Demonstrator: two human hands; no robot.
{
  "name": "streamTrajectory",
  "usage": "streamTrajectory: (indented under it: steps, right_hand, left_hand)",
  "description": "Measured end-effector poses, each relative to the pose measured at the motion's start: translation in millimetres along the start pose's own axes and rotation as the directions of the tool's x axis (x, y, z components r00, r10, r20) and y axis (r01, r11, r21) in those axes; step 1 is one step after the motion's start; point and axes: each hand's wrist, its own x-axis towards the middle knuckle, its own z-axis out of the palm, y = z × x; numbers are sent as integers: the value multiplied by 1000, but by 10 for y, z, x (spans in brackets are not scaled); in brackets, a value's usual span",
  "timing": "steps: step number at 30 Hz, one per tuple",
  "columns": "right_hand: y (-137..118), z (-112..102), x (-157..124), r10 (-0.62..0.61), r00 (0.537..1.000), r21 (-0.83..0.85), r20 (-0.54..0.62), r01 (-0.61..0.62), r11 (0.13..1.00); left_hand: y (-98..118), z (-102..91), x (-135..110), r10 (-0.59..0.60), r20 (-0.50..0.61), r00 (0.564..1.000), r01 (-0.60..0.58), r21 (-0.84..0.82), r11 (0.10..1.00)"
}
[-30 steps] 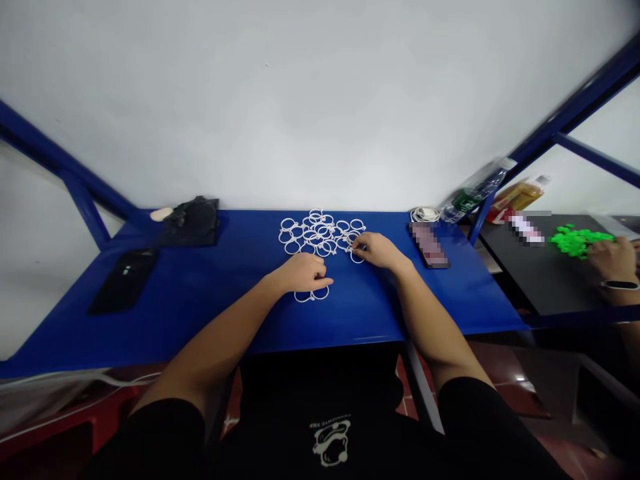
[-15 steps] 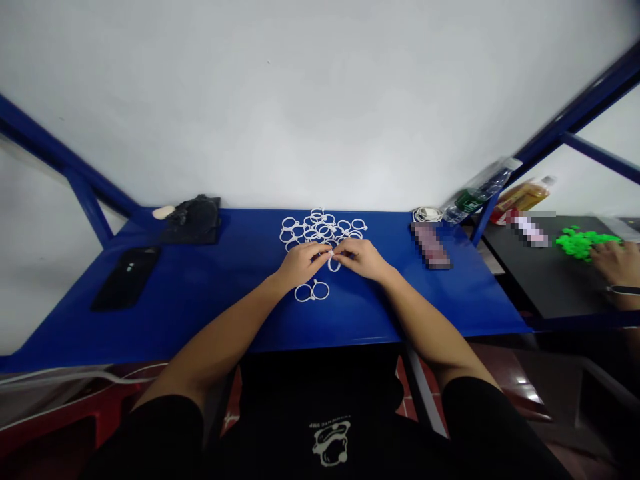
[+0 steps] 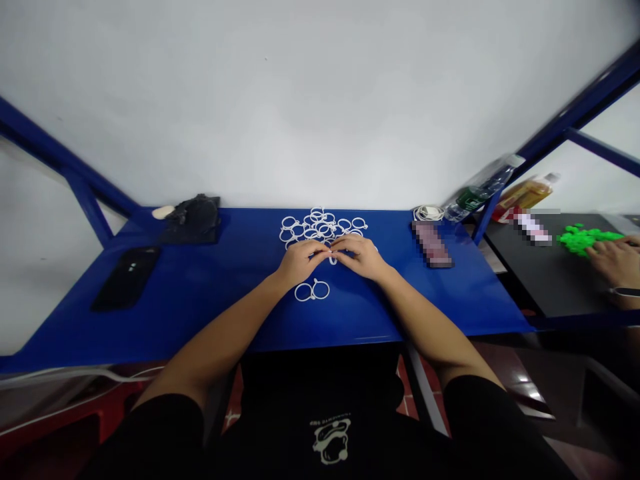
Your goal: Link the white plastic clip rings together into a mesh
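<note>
My left hand (image 3: 300, 261) and my right hand (image 3: 361, 259) meet fingertip to fingertip over the blue table. Between them they pinch a white plastic ring (image 3: 333, 261), probably a curtain ring; its lower edge shows below the fingers and the rest is covered. Just beyond my hands lies a loose pile of similar white rings (image 3: 320, 230), each with a small tab, some partly hidden by my fingers. Two more white rings (image 3: 313, 291) lie side by side, touching, on my side of the hands.
On the blue table (image 3: 200, 293), a black phone (image 3: 125, 277) and a black bag (image 3: 193, 220) lie left. A pixelated phone-shaped thing (image 3: 432, 244), coiled white cable (image 3: 428, 213) and bottle (image 3: 483, 190) are right. Another person's hand (image 3: 617, 260) touches green pieces (image 3: 585, 239) on a neighbouring dark table.
The ring in my fingers has turned, and less of it shows below them now. My right hand has shifted slightly. The other person's hand has moved a little left onto the green pieces.
</note>
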Motion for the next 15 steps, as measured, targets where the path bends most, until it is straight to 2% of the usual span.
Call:
streamTrajectory:
  steps: [4, 9, 15]
  right_hand:
    - [-10, 16, -6, -36, 998, -26, -45, 35, 999]
    - [-18, 25, -14, -43, 997, -45, -57, 40, 998]
    - [-59, 9, -11, -19, 998, -50, -52, 17, 999]
  left_hand:
    - [16, -3, 31, 39, -59, 997, -42, -52, 998]
    - [8, -21, 33, 53, -11, 999, -54, -59, 997]
    - [27, -10, 19, 20, -35, 999, -22, -51, 998]
